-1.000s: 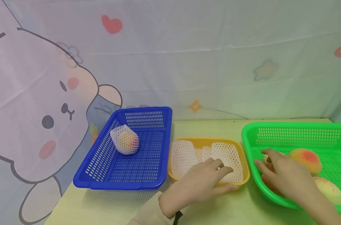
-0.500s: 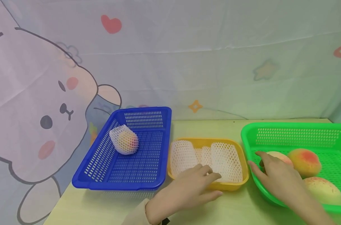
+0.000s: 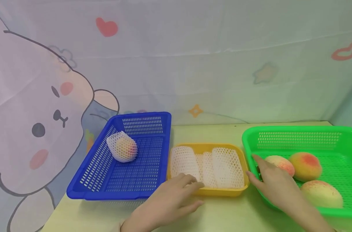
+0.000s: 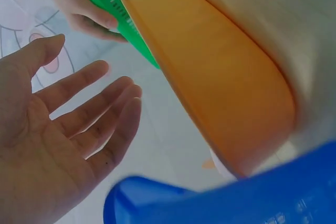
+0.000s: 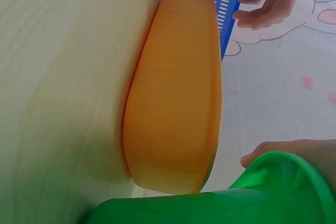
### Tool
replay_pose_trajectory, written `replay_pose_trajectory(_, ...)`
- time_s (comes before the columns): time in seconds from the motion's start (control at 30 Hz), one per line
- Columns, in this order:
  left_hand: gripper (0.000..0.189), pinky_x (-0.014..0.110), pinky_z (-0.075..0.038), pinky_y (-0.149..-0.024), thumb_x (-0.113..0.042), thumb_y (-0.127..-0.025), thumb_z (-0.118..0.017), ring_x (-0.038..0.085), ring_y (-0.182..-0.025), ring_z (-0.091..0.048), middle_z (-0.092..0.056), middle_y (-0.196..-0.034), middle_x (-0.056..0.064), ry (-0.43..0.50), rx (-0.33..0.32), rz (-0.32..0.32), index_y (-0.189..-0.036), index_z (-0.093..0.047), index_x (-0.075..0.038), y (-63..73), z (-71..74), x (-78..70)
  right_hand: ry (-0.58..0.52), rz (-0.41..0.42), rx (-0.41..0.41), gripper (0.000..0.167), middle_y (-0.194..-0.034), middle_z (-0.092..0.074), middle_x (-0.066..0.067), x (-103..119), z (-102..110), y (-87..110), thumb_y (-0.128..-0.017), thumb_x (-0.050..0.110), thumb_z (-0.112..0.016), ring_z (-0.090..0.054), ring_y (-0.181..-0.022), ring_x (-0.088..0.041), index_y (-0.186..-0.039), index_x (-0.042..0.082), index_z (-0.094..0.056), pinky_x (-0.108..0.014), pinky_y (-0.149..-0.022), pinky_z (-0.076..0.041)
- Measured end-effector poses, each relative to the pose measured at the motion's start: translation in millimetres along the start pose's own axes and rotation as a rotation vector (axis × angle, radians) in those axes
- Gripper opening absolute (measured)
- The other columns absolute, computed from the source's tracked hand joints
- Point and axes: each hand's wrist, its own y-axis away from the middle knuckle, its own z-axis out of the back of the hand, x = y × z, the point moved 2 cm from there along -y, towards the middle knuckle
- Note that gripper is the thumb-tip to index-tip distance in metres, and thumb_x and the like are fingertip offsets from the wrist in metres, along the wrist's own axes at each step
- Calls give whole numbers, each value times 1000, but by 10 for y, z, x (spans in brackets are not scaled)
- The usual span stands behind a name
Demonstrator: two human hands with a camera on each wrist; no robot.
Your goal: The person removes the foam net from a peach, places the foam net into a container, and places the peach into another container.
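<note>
My left hand (image 3: 170, 203) hovers at the front left of the yellow tray (image 3: 222, 192), palm down with relaxed fingers. In the left wrist view its palm and spread fingers (image 4: 68, 87) hold nothing. White foam net sleeves (image 3: 228, 167) lie in the tray. My right hand (image 3: 276, 187) reaches over the left front rim of the green basket (image 3: 348, 180), thumb and index finger near the rim. Its other fingers are hidden, so I cannot tell whether it holds anything. Beside it lie a pale pink peach (image 3: 280, 164), an orange-red peach (image 3: 305, 166) and a yellow speckled one (image 3: 322, 195).
At the left stands a blue basket (image 3: 117, 195) with one peach in a foam net sleeve (image 3: 125, 149) inside. The tray sits between the two baskets on a pale wooden table (image 3: 219, 214). A cloth with cartoon prints (image 3: 176, 64) hangs behind.
My left hand has drawn back left from over the tray, uncovering more of the sleeves. My right hand has shifted left toward the green rim, exposing the pale pink peach. The view has swung slightly right.
</note>
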Motion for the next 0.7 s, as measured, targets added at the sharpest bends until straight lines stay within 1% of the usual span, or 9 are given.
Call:
replay_pose_trajectory(0.13, 39, 26, -51, -85, -45, -95, -54, 7, -102, -58, -63, -112, -8, -22, -68, -8, -126, -59, -22, 93, 39, 61, 6, -3, 1, 58, -91, -65, -9, 17, 1, 12, -93, 31, -59, -60, -75, -18, -137, -4, -45, -37, -60, -50)
replay_pose_trajectory(0.17, 39, 26, -51, -86, -45, -95, -54, 7, -103, -59, -63, -113, -8, -27, -80, -4, -126, -59, -22, 107, 51, 79, 7, -2, 3, 58, -89, -65, -7, 16, -2, 16, -93, 31, -59, -59, -75, -17, -137, -4, -45, -37, -60, -50)
replay_pose_trajectory(0.27, 39, 27, -52, -86, -45, -94, -55, 7, -102, -59, -63, -112, -8, -33, -122, 2, -124, -61, -21, 149, 92, 139, 7, 2, 3, 57, -95, -67, -11, 11, -11, 27, -94, 31, -59, -64, -82, -22, -137, -4, -45, -42, -65, -53)
replay_pose_trajectory(0.33, 38, 27, -52, -85, -44, -94, -56, 7, -101, -59, -63, -111, -8, -41, -135, 4, -123, -62, -21, 167, 128, 179, 7, 8, 3, 57, -100, -68, -16, 7, -19, 32, -94, 31, -58, -66, -86, -27, -137, -5, -45, -45, -67, -54)
replay_pose_trajectory(0.37, 37, 28, -52, -87, -44, -94, -56, 7, -101, -59, -63, -111, -8, -49, -137, 5, -123, -62, -21, 174, 148, 198, 7, 11, 2, 57, -104, -68, -19, 4, -21, 33, -94, 31, -58, -66, -90, -31, -137, -5, -44, -47, -69, -54)
replay_pose_trajectory(0.47, 36, 27, -52, -87, -42, -94, -58, 7, -100, -58, -62, -112, -6, -63, -145, -9, -121, -63, -20, 195, 210, 242, 4, 14, 12, 57, -116, -64, -28, -3, -30, 37, -96, 30, -56, -65, -99, -40, -139, -5, -42, -51, -73, -54)
replay_pose_trajectory(0.53, 35, 27, -52, -86, -40, -94, -58, 8, -99, -58, -62, -114, -6, -76, -153, -23, -121, -63, -20, 212, 249, 263, -4, 12, 21, 57, -122, -60, -31, -5, -35, 38, -97, 30, -54, -63, -104, -44, -140, -5, -40, -54, -76, -53)
replay_pose_trajectory(0.7, 33, 26, -51, -80, -37, -92, -61, 8, -95, -56, -62, -113, -4, -103, -187, -55, -118, -63, -18, 261, 324, 322, -21, 7, 43, 58, -128, -56, -33, 1, -44, 29, -98, 31, -52, -60, -109, -47, -141, -6, -38, -56, -80, -52)
